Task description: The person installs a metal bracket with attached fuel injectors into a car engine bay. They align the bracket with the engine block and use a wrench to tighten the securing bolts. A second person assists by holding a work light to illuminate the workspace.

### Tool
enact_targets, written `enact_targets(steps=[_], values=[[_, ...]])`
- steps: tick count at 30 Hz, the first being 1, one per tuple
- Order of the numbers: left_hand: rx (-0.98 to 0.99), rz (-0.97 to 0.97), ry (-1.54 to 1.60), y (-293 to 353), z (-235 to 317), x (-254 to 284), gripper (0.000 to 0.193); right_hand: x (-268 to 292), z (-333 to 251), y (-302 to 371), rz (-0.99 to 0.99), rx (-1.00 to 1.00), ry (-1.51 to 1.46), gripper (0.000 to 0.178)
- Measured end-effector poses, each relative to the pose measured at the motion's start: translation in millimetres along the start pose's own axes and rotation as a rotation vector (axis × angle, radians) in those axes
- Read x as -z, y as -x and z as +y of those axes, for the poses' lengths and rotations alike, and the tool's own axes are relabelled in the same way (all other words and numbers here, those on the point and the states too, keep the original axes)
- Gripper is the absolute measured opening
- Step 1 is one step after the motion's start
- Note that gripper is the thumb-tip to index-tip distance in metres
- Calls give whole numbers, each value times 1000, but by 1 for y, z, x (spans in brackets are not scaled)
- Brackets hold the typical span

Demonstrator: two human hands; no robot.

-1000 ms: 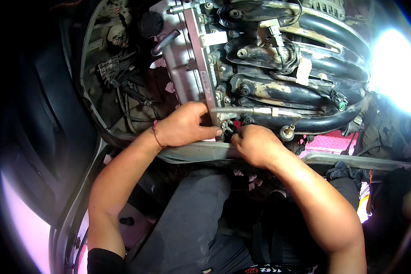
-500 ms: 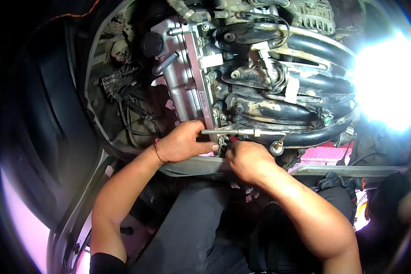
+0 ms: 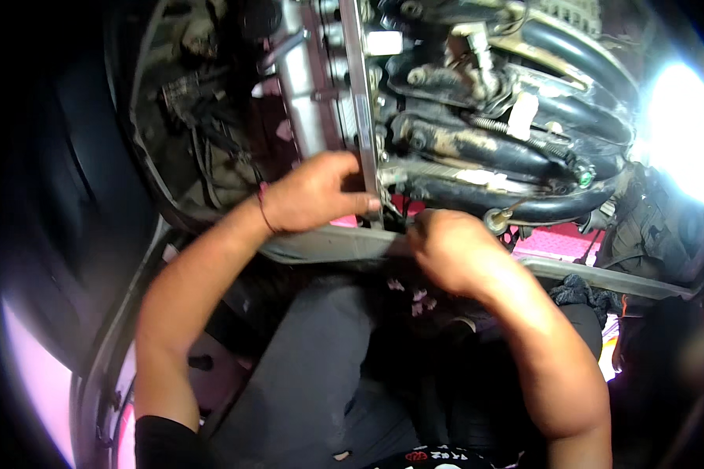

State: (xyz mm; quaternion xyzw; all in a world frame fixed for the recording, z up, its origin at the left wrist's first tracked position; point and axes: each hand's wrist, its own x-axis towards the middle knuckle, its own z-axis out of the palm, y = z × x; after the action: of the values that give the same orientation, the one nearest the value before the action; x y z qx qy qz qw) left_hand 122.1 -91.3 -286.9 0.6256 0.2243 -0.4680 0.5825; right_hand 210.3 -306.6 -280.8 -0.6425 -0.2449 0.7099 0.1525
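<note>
My left hand [image 3: 317, 193] rests at the near end of a silver engine cover [image 3: 299, 86]. Its thumb reaches right, toward the end of a long metal strip [image 3: 362, 102], apart from the index finger; the other fingertips are out of sight behind the cover. My right hand [image 3: 455, 248] is closed, knuckles up, at the near edge of the engine bay. Its fingertips and anything in them are hidden. Just beyond it runs the nearest black intake pipe [image 3: 536, 209], beside a small round metal fitting [image 3: 497, 219].
Several curved black intake pipes, with a wiring connector [image 3: 584, 176] and a white tag [image 3: 522, 115], fill the right side. Wiring [image 3: 203, 125] hangs at the left. A bright lamp [image 3: 684, 133] glares at the far right. The bay's metal rim [image 3: 328, 244] crosses before me; a dark cloth [image 3: 583, 293] lies near it.
The whole view has shifted, so the engine sits higher in the picture, with some blur. Both hands stay at about the same places on the engine.
</note>
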Motion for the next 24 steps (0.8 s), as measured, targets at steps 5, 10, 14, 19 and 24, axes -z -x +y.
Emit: enact_targets(steps=[5, 10, 14, 19, 24], values=[[32, 53, 10, 0, -25, 0, 30, 9, 11, 21, 88, 118, 61, 30], [-126, 98, 32, 7, -28, -10, 32, -3, 4, 20, 98, 87, -27, 38], [-61, 97, 19, 6, -21, -8, 35, -9, 10, 1, 82, 83, -149, 48], [-80, 350, -190, 8, -27, -32, 42, -10, 15, -27, -131, 25, -547, 45], [149, 368, -199, 14, -7, -35, 48, 1, -1, -30, -297, -140, -703, 44]])
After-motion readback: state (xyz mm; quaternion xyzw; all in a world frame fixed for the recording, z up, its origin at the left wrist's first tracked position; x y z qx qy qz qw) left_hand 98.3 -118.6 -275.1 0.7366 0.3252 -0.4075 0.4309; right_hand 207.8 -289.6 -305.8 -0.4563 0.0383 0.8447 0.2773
